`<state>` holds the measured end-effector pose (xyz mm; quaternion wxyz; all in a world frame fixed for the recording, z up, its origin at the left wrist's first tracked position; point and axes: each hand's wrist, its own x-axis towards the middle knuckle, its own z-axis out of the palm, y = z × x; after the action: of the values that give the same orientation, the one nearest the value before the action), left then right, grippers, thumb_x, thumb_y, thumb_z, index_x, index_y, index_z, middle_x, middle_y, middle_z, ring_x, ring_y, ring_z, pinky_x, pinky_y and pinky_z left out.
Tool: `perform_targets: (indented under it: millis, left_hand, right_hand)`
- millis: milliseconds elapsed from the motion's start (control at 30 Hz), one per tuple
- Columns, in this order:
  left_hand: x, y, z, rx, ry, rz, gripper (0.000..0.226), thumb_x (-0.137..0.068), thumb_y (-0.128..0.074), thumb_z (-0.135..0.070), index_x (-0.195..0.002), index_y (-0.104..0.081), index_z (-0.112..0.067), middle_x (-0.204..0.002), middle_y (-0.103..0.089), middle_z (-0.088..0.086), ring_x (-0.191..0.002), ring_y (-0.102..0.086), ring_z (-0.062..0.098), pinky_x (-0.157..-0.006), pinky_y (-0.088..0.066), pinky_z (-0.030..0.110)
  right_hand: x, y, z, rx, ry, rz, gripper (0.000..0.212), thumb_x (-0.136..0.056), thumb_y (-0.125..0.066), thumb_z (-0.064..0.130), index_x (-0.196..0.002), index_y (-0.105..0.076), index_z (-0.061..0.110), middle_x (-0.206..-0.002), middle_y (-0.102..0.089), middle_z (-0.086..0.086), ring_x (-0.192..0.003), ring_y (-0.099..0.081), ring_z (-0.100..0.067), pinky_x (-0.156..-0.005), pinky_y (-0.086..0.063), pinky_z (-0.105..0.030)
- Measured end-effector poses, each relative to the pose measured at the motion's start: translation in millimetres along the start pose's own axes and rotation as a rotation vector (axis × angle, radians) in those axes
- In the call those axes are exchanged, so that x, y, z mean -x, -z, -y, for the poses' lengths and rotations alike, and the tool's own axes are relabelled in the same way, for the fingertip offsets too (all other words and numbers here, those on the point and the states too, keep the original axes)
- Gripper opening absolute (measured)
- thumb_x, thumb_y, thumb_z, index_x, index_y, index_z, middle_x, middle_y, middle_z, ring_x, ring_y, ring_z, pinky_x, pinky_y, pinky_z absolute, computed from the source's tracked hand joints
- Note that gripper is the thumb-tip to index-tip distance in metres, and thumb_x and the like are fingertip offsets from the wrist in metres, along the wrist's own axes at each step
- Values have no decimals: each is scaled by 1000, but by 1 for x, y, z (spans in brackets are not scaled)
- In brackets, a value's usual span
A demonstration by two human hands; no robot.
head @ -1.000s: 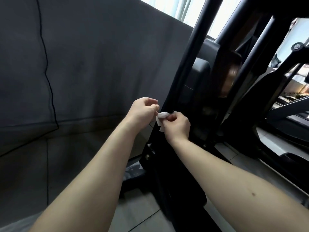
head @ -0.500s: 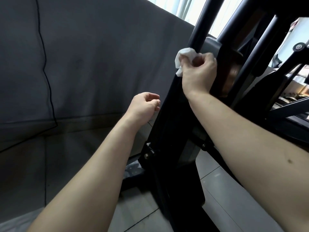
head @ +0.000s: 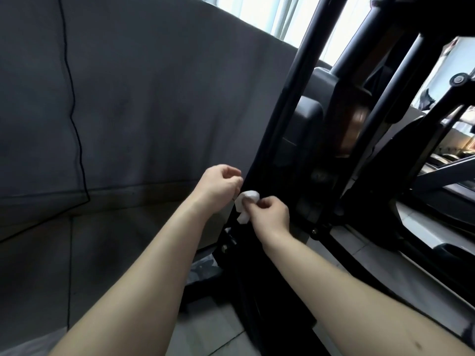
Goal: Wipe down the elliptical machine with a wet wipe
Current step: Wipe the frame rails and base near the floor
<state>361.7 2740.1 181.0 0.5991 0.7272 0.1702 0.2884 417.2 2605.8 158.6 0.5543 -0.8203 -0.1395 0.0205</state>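
Observation:
The black elliptical machine fills the right half of the view; its slanted front post (head: 288,119) runs from the top centre down to the floor. My right hand (head: 271,214) grips a crumpled white wet wipe (head: 246,204) and presses it against the lower part of that post. My left hand (head: 221,187) hovers just left of the post with fingers curled, close to the wipe; it holds nothing that I can see.
A dark grey sofa back (head: 144,111) stands close on the left, with a thin black cable (head: 74,129) hanging down it. Bright curtains (head: 277,19) show behind. More black bars and a pedal rail (head: 437,176) lie to the right. Grey floor tiles (head: 216,327) are below.
My right hand slid the wipe up the post to shoulder height, then back down to its lower part. My left hand stayed beside the post, almost unmoved.

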Motion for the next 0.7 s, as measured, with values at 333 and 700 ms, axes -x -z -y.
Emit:
perform_targets:
  millis: [333,700]
  left_hand:
    - [20,22,14,-121,40,378,26,-90,-76,-34,-110,-75,-18,-94,-78,-4,-81,-70,4,-68,-52,20]
    - [22,60,104,-776,217,753,18,-90,-70,-38,-86,-72,-20,-75,-75,-3,-64,-62,9,-59,-49,22]
  right_hand:
    - [22,-8,-18,-307,-83,236,33,-103,-55,24,-87,-78,8,-86,-77,-15,-91,-75,-33,-89,-60,-48]
    - [67,-78,-109,-152,-339,445,28,-100,-62,23,-75,-64,11,-65,-55,-9,-55,-55,-18,-58,-51,-30]
